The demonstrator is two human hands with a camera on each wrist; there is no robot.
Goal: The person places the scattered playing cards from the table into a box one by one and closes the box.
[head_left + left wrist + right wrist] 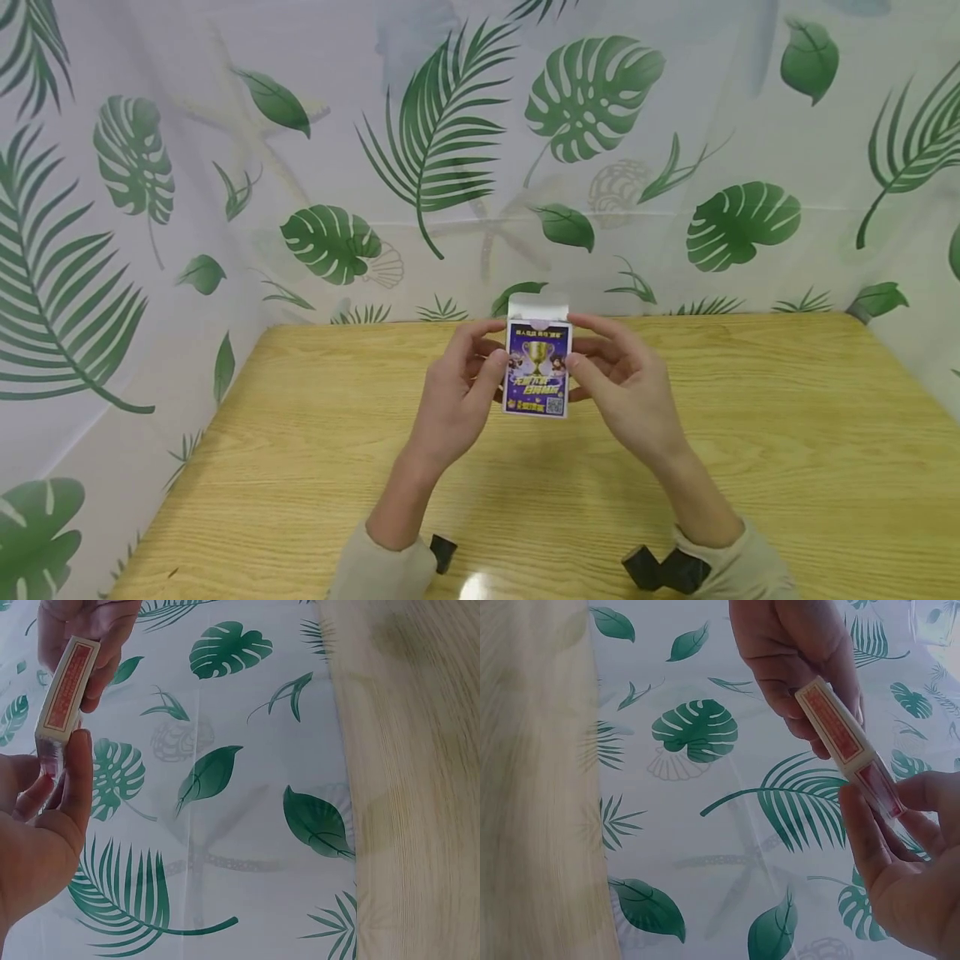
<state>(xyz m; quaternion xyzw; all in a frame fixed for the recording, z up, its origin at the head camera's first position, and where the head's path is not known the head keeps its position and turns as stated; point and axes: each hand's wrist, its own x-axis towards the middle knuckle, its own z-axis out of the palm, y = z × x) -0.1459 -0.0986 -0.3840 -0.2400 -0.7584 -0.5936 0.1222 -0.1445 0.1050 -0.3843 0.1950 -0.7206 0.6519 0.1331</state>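
Both hands hold a small playing-card box (537,371) upright above the table. Its front is purple with a gold trophy, printed lettering and a square code, and a white flap (538,307) stands up at its top. My left hand (453,404) grips the left edge, thumb on the front. On the opposite edge, my right hand (637,396) pinches the box in the same way. In the left wrist view, the box's narrow side (69,686) shows a red panel with a pale border. A similar red panel appears on the box (840,735) in the right wrist view.
Beneath the hands is a light wood-grain table (300,433). Behind it and at the sides hangs a white cloth (465,275) printed with green leaves. Black pieces (663,569) sit by the right sleeve, and another black piece (443,553) is at the left cuff.
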